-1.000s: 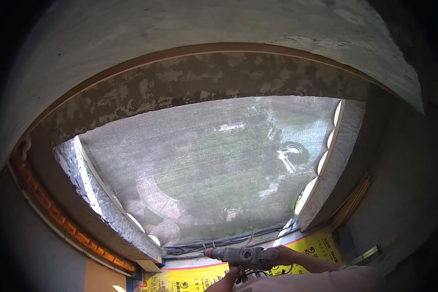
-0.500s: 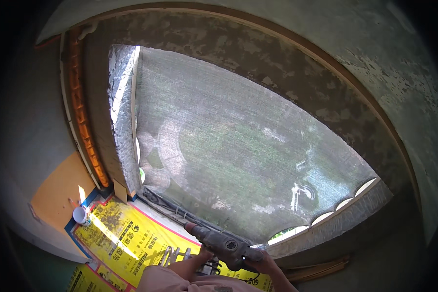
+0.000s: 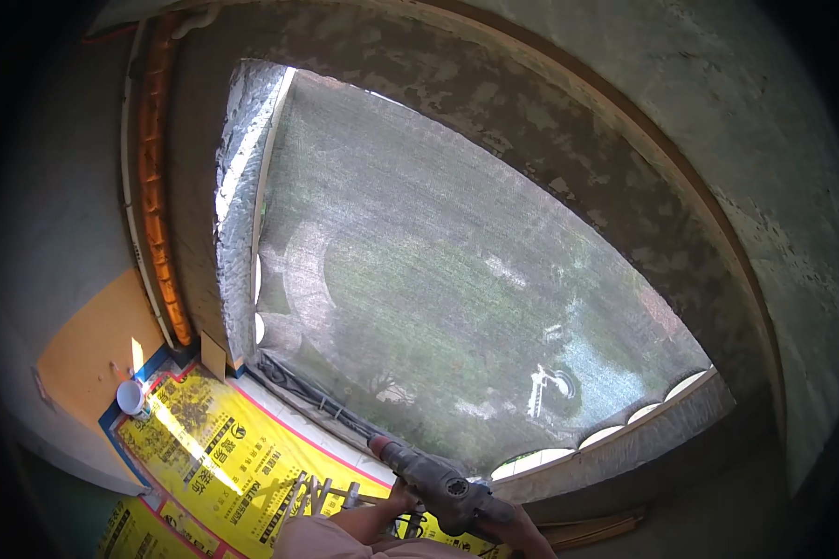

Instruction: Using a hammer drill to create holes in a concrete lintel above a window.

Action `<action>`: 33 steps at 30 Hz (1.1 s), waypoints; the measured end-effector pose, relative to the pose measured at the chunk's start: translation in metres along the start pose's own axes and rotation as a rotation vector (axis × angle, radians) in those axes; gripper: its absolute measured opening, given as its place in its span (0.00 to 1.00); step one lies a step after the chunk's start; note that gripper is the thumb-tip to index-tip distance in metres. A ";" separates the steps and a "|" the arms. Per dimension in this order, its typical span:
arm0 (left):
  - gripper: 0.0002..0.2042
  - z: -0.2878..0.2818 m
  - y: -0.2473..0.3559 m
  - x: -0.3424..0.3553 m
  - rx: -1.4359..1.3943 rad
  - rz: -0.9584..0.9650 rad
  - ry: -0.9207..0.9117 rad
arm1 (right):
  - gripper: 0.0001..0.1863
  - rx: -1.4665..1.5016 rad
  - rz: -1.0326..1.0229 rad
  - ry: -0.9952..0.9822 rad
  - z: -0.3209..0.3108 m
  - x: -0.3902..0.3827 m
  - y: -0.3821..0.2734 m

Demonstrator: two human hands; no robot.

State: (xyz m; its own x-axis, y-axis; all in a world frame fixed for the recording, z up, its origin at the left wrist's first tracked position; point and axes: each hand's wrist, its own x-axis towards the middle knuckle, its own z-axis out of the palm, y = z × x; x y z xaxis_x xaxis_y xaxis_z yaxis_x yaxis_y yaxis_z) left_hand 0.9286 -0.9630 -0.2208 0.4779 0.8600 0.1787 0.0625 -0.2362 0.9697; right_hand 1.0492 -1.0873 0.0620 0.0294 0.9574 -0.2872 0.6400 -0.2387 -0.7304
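Observation:
A dark grey rotary hammer drill [image 3: 449,492] with a reddish front end is held low in front of me, its nose pointing up and to the left. My left hand [image 3: 403,496] is closed beneath its front part; what exactly the fingers wrap is partly hidden. At the rear end, my right hand [image 3: 515,524] is closed round the handle. The nose of the drill lies in front of the lower edge of a large opening covered with mesh netting [image 3: 438,252]; I cannot tell whether it touches anything.
Yellow printed sheeting [image 3: 242,456] with red tape covers the floor. A metal stand or ladder [image 3: 322,494] is just left of my hands. A white bucket [image 3: 132,398] is by the left wall, near an orange pipe [image 3: 156,186]. Wooden strips [image 3: 592,529] lie at the lower right.
The drill sits slightly further right and lower in the picture, still in both hands. The view has tilted a little, so the opening and the bucket have shifted.

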 end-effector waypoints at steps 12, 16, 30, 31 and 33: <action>0.33 0.034 -0.104 0.003 0.276 -0.128 -0.166 | 0.13 0.139 0.020 0.038 0.001 0.008 0.030; 0.30 0.021 -0.084 0.001 0.371 -0.019 -0.140 | 0.13 -0.025 0.046 0.036 -0.004 0.005 -0.007; 0.24 -0.002 -0.047 -0.004 0.377 0.208 -0.049 | 0.15 -0.001 0.010 0.052 -0.008 0.011 0.013; 0.23 -0.002 -0.047 -0.004 0.355 0.187 -0.047 | 0.16 0.000 0.024 0.045 -0.009 0.010 0.011; 0.22 -0.001 -0.048 -0.005 0.303 0.144 -0.041 | 0.16 0.006 0.037 0.037 -0.011 0.009 0.007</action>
State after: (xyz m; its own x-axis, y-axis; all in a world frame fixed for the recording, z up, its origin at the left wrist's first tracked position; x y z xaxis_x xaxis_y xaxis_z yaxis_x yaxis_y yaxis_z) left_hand 0.9226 -0.9555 -0.2677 0.5350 0.7906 0.2977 0.2467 -0.4833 0.8400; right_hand 1.0620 -1.0790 0.0609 0.0819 0.9531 -0.2912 0.6336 -0.2753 -0.7230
